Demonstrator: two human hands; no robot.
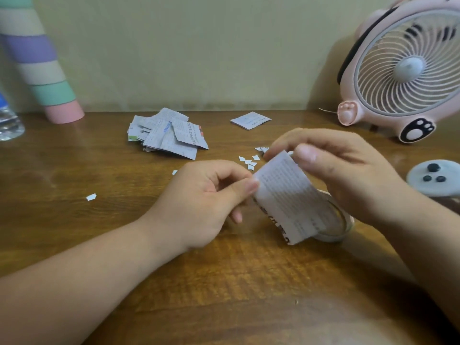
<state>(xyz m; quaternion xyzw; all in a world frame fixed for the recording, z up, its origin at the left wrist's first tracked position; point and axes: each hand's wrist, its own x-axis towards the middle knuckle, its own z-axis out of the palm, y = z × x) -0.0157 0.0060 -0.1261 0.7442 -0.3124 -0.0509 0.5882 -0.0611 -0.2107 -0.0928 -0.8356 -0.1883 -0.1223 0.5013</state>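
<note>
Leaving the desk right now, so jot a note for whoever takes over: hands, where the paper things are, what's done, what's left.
Left hand pinches the printed slip at its left edge.
Right hand grips its top edge, thumb in front.
The slip curls in the air above a tape roll lying on the table.
Done, apparently: a pile of folded slips at the back, one folded slip apart to its right, small paper scraps near the hands.
Left, probably: finish this slip and add it to the pile.
</note>
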